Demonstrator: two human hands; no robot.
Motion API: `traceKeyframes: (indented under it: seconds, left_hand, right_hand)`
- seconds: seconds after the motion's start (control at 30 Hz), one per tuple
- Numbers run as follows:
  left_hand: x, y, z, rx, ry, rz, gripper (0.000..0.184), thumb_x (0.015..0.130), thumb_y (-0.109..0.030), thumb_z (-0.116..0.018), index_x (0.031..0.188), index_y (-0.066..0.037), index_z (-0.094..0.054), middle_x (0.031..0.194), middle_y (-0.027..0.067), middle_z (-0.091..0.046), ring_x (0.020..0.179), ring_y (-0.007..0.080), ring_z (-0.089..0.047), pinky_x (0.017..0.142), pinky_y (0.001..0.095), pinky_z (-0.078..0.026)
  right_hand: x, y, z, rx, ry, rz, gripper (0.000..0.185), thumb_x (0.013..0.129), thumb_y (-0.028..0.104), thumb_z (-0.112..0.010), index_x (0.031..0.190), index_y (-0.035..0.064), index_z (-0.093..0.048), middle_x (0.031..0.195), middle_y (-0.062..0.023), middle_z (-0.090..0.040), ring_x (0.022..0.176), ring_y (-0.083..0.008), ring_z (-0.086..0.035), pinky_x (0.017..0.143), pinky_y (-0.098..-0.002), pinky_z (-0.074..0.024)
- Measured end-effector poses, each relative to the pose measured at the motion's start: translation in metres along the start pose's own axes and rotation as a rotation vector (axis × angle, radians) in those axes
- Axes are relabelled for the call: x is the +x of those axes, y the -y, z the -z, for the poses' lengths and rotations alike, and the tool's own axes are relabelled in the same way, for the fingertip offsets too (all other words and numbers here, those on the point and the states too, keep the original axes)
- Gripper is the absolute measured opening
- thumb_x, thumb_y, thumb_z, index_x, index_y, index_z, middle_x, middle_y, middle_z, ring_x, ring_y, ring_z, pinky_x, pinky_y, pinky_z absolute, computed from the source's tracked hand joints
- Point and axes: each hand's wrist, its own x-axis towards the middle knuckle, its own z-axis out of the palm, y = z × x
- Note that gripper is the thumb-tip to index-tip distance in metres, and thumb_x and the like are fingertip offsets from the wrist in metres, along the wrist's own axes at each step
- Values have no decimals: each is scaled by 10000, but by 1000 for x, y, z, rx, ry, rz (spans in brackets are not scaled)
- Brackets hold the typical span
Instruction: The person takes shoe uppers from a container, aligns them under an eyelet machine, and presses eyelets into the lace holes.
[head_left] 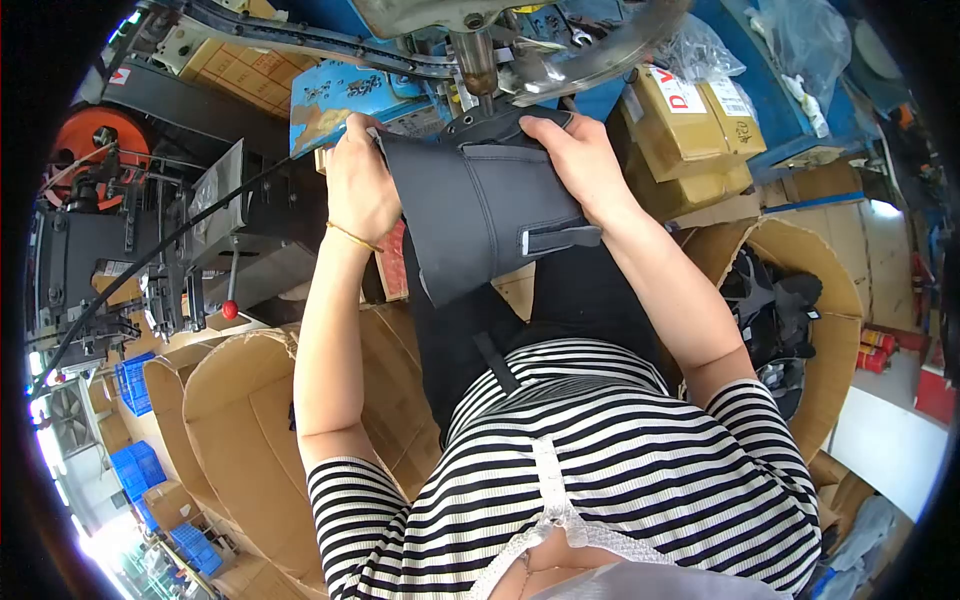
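Observation:
A black stitched piece [440, 205] with a strap along its lower right side is held up in both hands beneath a machine's metal shaft [476, 75]. My left hand [362, 185] is closed on its upper left edge, the fingertips hidden behind it. At the upper right, my right hand [575, 160] grips the same piece, thumb on top and fingers out of sight beneath. Small metal-ringed holes show on the piece's top edge, close under the shaft tip. Whether the tip touches the material, I cannot tell.
A blue machine plate [345, 100] lies behind my left hand. Cardboard boxes [690, 125] stand at the upper right. Large open cartons flank my body; the right one [835, 290] holds black items. A lever with a red knob [231, 309] sticks out at left.

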Motion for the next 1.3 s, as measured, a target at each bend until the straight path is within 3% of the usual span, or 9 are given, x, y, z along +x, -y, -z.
traceKeyframes:
  seconds: [0.13, 0.27, 0.73, 0.97, 1.03, 1.17, 1.2, 1.23, 1.3]
  left_hand:
    - [-6, 7, 3, -26, -6, -16, 359, 758, -191, -645, 1008, 10, -483, 874, 219, -610, 866, 401, -575, 798, 428, -406]
    - [-12, 11, 9, -16, 16, 22, 400, 734, -200, -672, 1014, 8, -477, 857, 223, -600, 856, 407, -569, 786, 446, -423]
    - [-19, 17, 10, 63, 46, -69, 448, 804, -199, -620, 1115, 70, -443, 809, 272, -630, 783, 448, -619, 709, 477, -483]
    - [-11, 3, 19, 66, 72, 79, 454, 820, -197, -599, 1149, 71, -438, 906, 291, -624, 902, 454, -596, 809, 476, -456]
    - [-11, -6, 26, 43, 118, 142, 412, 810, -105, -580, 1156, 69, -443, 1034, 314, -601, 993, 446, -570, 873, 463, -441]
    - [-26, 2, 48, -21, 188, -207, 486, 737, 118, -461, 1217, 40, -474, 1246, 275, -501, 1149, 420, -481, 978, 438, -396]
    - [-33, 4, 59, 25, 233, -248, 537, 715, 158, -430, 1234, 30, -481, 1272, 259, -484, 1177, 410, -463, 998, 430, -386]
    - [-38, 9, 71, 74, 276, -291, 593, 692, 198, -398, 1251, 20, -487, 1298, 242, -467, 1204, 401, -445, 1019, 421, -376]
    - [-52, 26, 75, -84, 274, 40, 434, 811, 105, -475, 1227, 10, -547, 1159, 184, -582, 1141, 331, -542, 1016, 371, -400]
  right_hand:
    - [10, -11, -6, -5, 2, 148, 315, 859, 262, -661, 720, -19, -632, 621, 6, -572, 539, -67, -515, 488, -238, -408]
    - [11, 5, -5, -199, 63, -24, 374, 816, 285, -633, 787, -87, -654, 655, -113, -653, 613, -148, -605, 585, -302, -472]
    - [12, 2, -2, -165, 87, -79, 400, 805, 301, -646, 710, -87, -642, 616, -103, -624, 581, -151, -600, 543, -300, -462]
    - [6, 2, -7, -10, 90, -69, 335, 836, 256, -638, 779, -73, -659, 673, -89, -649, 599, -131, -604, 552, -283, -461]
    - [8, -4, -8, 3, 88, -6, 325, 851, 251, -628, 811, -70, -661, 685, -95, -658, 612, -133, -609, 569, -290, -469]
    - [-4, -16, -9, -17, 124, 272, 322, 875, 258, -614, 890, -61, -654, 691, -114, -660, 632, -135, -611, 597, -306, -481]
    - [-19, -7, -4, -159, 140, 347, 339, 880, 265, -612, 964, -62, -638, 723, -163, -669, 624, -217, -647, 604, -324, -492]
    - [-28, -9, 0, -359, 157, 400, 271, 894, 256, -623, 906, -14, -646, 756, -62, -674, 665, -139, -628, 625, -299, -501]
    - [-46, 3, -3, -837, 256, 615, 249, 852, 248, -652, 794, 11, -603, 662, -94, -626, 588, -251, -626, 551, -352, -491]
